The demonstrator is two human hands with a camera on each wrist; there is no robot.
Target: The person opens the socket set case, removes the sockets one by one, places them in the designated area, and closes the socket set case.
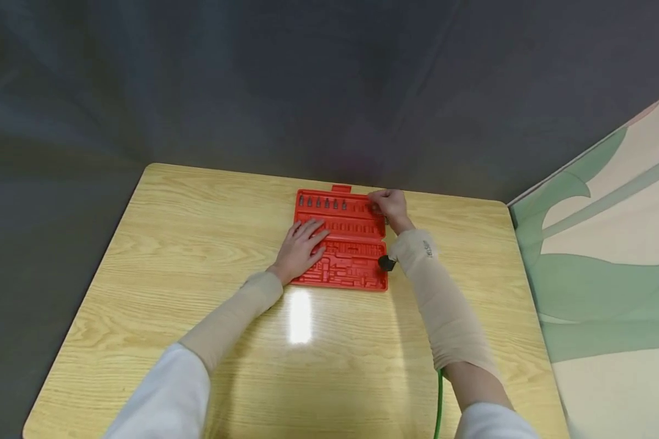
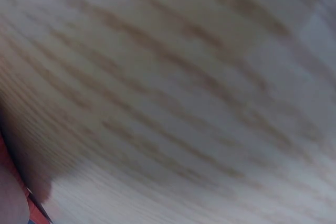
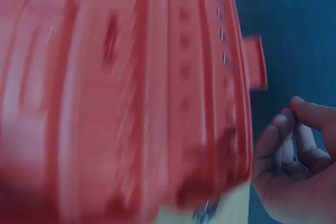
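Note:
An open red tool case [image 1: 351, 256] lies at the far middle of the wooden table [image 1: 198, 244]. Several dark bits [image 1: 321, 202] stand in its far row, toward the left. My left hand [image 1: 302, 247] rests flat with spread fingers on the case's left part. My right hand [image 1: 387, 207] is at the case's far right corner with its fingers curled. In the right wrist view the case [image 3: 121, 93] is blurred, and the right hand [image 3: 294, 150] curls just off its edge. Whether it pinches anything is hidden. The left wrist view shows mostly blurred table [image 2: 184, 87].
The case's latch tab [image 1: 341, 188] points to the table's far edge, close to a dark cloth backdrop [image 1: 307, 79]. A painted green and cream panel [image 1: 609, 244] stands at the right. A green cable [image 1: 438, 402] hangs by my right forearm.

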